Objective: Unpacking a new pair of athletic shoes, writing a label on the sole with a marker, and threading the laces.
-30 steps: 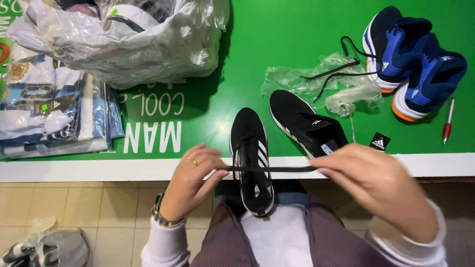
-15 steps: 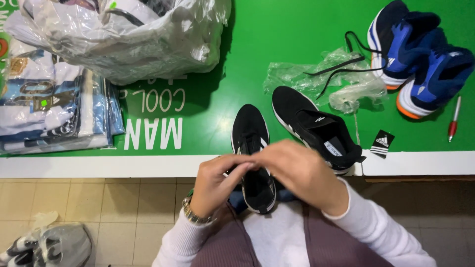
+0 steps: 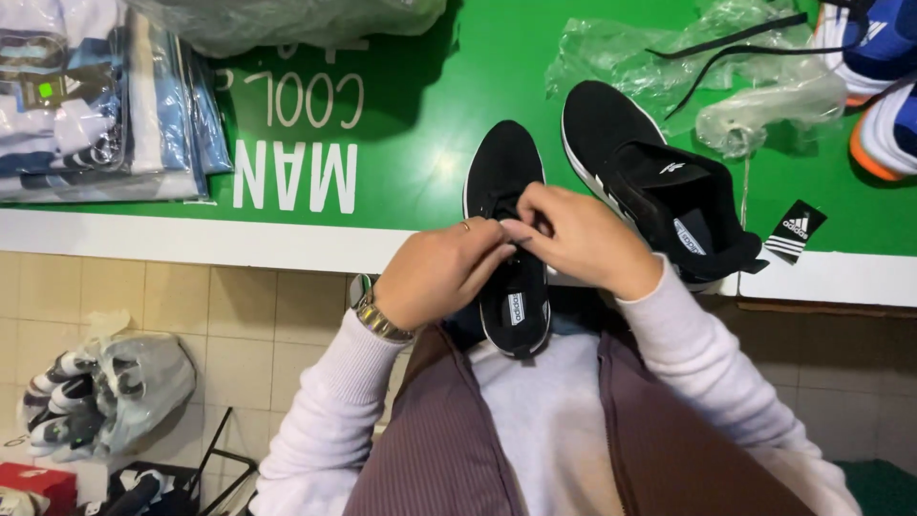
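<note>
A black sneaker [image 3: 511, 172] with white side stripes lies half over the edge of the green table [image 3: 420, 143], its heel toward me. My left hand [image 3: 441, 270] and my right hand [image 3: 573, 234] meet over its lacing area, fingertips pinched together on the black lace, which is mostly hidden under the fingers. A watch sits on my left wrist. The matching second black sneaker [image 3: 659, 186] lies on the table just right of my right hand.
Crumpled clear plastic bags [image 3: 669, 67] and a loose black lace [image 3: 735, 43] lie behind the shoes. Blue, white and orange sneakers [image 3: 884, 86] sit at the far right, folded packaged clothes [image 3: 95, 105] at the left. A black hang tag [image 3: 795, 232] rests near the edge. Bagged shoes [image 3: 105, 392] lie on the tiled floor.
A second ago my hands were spread apart, stretching the lace taut across the shoe. They have come together over the lacing area, and the view has moved closer.
</note>
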